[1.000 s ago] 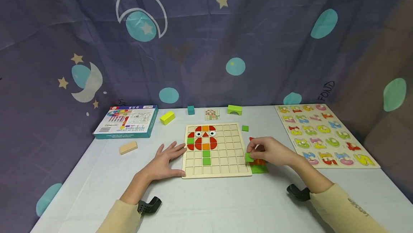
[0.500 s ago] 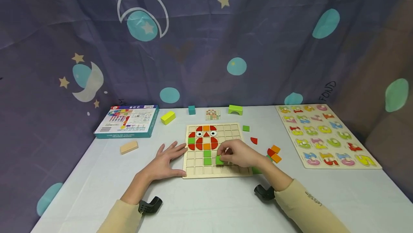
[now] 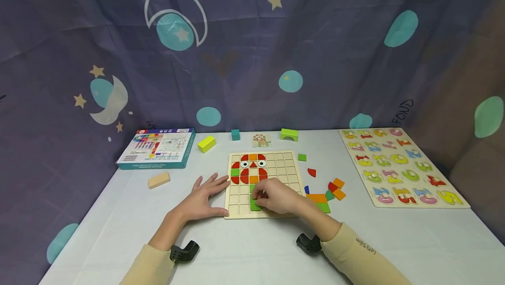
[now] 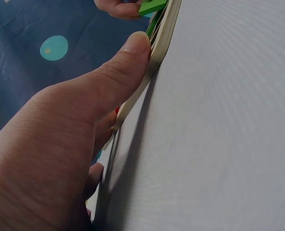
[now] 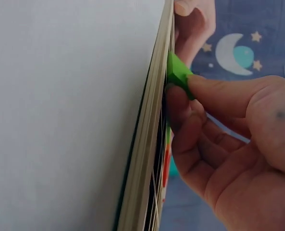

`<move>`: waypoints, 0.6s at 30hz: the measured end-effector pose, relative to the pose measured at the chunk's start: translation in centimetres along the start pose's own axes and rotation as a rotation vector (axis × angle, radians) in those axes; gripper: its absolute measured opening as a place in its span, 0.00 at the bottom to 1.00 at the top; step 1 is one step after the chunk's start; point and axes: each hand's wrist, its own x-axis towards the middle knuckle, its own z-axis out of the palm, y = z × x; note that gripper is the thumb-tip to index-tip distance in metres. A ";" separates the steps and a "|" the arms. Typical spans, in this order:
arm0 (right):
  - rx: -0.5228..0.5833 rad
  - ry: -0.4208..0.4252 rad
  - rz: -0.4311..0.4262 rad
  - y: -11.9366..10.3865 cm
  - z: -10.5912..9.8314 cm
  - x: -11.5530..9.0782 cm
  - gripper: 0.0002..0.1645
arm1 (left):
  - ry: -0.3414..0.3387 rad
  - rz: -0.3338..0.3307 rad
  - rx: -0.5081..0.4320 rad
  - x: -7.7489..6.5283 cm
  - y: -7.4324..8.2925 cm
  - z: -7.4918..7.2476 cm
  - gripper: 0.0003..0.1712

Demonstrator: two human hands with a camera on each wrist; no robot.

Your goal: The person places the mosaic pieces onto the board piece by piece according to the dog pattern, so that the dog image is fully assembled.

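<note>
A wooden grid board (image 3: pixel 282 179) lies on the table with red, orange, green and eye-marked tiles set in its upper left. My right hand (image 3: pixel 277 196) is over the lower middle of the board and pinches a green square tile (image 5: pixel 179 74) between thumb and finger. In the right wrist view that tile is tilted against the board; whether it sits in a cell I cannot tell. My left hand (image 3: pixel 203 199) lies with spread fingers along the board's left edge. Its thumb (image 4: pixel 135 45) touches the edge in the left wrist view.
Loose orange, red, green and blue tiles (image 3: pixel 317 198) lie right of the board. Behind it are a pattern card (image 3: pixel 261 140), a green arch block (image 3: pixel 289 134) and a teal cube (image 3: pixel 235 134). A box (image 3: pixel 158 149) is left, a number puzzle (image 3: pixel 398 166) right.
My right hand has moved left from the loose tiles onto the board, carrying the green tile to the column of green tiles. My left hand has stayed at the board's edge.
</note>
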 end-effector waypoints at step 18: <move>-0.159 -0.003 -0.064 -0.1 0.4 -0.4 0.11 | -0.012 -0.016 0.003 -0.1 -0.1 0.0 0.54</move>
